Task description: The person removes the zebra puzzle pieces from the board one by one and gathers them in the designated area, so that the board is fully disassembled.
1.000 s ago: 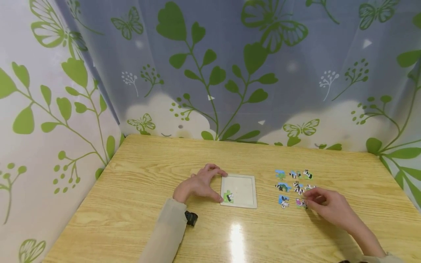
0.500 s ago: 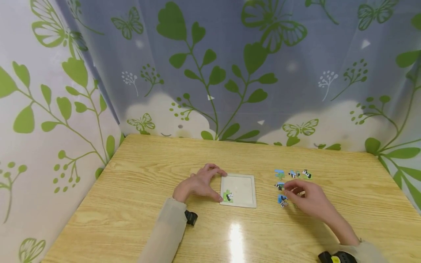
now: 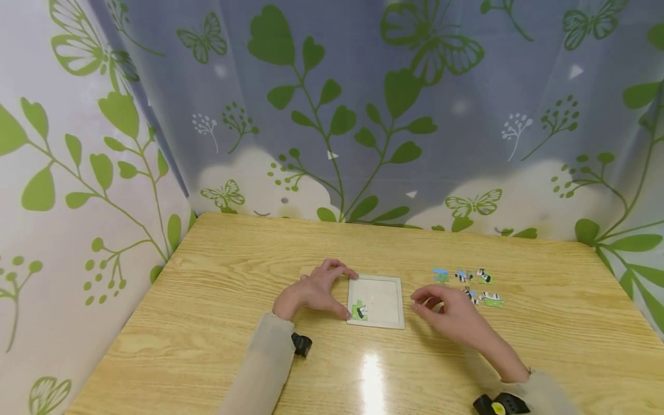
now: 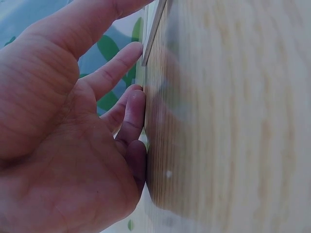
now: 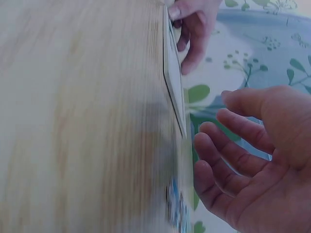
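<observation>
A pale square puzzle tray (image 3: pixel 384 291) lies on the wooden table (image 3: pixel 218 311), with one green zebra piece (image 3: pixel 359 311) set in its near left corner. My left hand (image 3: pixel 316 288) rests at the tray's left edge, fingers spread, thumb and forefinger touching its corners; its palm (image 4: pixel 73 121) fills the left wrist view. My right hand (image 3: pixel 446 311) hovers just right of the tray with loosely bent fingers (image 5: pixel 228 145) and nothing visible in them. Loose zebra pieces (image 3: pixel 463 275) lie right of it. The tray's edge (image 5: pixel 172 77) shows thin in the right wrist view.
Leaf-and-butterfly curtains (image 3: pixel 337 115) close off the table's back and sides. A blurred blue piece (image 5: pixel 177 213) lies on the table under my right hand. Black wrist devices (image 3: pixel 302 344) sit on both forearms. A light glare (image 3: pixel 372 374) marks the near table.
My right hand has moved left from the loose pieces to just beside the tray. It now covers the nearer pieces. The left hand and tray have not moved.
</observation>
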Demonstrator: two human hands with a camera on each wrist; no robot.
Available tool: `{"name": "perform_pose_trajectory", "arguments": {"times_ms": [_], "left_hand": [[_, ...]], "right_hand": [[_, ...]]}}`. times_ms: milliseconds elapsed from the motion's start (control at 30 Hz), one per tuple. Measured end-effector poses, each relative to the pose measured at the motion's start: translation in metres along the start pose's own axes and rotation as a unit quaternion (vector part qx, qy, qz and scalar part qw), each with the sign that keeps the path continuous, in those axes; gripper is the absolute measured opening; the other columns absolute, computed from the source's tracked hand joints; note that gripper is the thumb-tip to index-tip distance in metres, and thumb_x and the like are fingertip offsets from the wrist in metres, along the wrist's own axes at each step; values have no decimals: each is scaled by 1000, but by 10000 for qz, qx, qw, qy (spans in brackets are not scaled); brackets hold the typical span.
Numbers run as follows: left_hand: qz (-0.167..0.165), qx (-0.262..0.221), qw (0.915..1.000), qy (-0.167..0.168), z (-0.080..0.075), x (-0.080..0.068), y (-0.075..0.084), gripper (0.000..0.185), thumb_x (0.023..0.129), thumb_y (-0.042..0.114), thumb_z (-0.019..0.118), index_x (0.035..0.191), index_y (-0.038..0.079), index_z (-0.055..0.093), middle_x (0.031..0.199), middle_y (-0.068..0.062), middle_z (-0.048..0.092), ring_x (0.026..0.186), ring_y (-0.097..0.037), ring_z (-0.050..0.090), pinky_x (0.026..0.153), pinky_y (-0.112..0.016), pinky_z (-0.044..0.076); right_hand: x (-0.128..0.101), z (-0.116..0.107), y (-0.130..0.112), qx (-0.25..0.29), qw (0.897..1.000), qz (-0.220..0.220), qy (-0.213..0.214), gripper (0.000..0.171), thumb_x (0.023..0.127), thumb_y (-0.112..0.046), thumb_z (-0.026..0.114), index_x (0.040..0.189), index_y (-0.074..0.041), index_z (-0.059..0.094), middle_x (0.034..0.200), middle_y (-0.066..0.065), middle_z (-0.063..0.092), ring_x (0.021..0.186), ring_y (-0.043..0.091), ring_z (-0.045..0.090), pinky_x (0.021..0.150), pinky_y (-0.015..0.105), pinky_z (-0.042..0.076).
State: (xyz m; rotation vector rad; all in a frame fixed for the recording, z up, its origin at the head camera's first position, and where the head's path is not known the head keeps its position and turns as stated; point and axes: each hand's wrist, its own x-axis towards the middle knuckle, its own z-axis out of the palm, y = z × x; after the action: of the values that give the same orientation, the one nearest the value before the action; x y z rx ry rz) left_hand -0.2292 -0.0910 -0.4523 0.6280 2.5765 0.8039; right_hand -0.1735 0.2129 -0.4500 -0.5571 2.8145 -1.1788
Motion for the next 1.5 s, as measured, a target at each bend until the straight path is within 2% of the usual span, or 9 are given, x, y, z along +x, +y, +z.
{"name": "perform_pose_trajectory", "arguments": {"times_ms": [200,400,600,833,1033,1300,1500], "left_hand": [[-6,2,10000,1,0,1,-1,78,63,41,85,132,35,48,147,0,27,132,-31,34,99,-65,24],[-58,85,9999,45,0,1,0,78,63,42,85,131,36,48,147,0,28,132,-28,34,97,-60,28],[-103,82,9999,35,0,1,0,77,63,43,84,131,36,48,147,-1,28,132,-28,33,98,-61,28],[-76,98,9999,-30,0,1,0,77,64,43,84,132,36,47,146,1,28,133,-25,33,97,-57,29],[-66,99,9999,-54,0,2,-1,76,65,43,84,131,36,47,146,0,28,133,-24,33,95,-56,30],[-59,-52,10000,-47,0,1,0,76,65,40,85,131,36,48,146,2,26,136,-24,29,104,-68,18],[-61,-58,10000,-29,1,2,-2,76,64,41,85,130,36,48,146,2,27,136,-23,29,104,-69,17]], "right_hand": [[7,13,-12,66,9999,-78,-110,15,89,-28,66,100,-18,68,87,-9,67,76,6,61,62,22,51],[15,24,-24,208,9990,-219,-328,17,89,-28,66,101,-16,68,88,-7,67,75,7,62,61,22,50],[23,34,-31,263,9976,-370,-521,17,90,-28,65,102,-16,68,91,-5,67,78,9,61,63,22,50],[29,46,-36,188,9968,-348,-692,15,88,-25,66,101,-17,68,89,-7,65,78,9,59,66,21,49],[34,56,-40,-149,9972,-176,-705,15,85,-25,70,97,-18,68,86,-6,60,71,8,53,61,22,45],[39,63,-42,-538,9962,-23,-679,14,81,-26,74,93,-20,69,86,-1,58,69,9,49,62,24,42],[39,65,-43,-505,9965,53,-662,13,80,-25,75,90,-19,68,84,-2,57,69,10,48,62,24,41]]}}
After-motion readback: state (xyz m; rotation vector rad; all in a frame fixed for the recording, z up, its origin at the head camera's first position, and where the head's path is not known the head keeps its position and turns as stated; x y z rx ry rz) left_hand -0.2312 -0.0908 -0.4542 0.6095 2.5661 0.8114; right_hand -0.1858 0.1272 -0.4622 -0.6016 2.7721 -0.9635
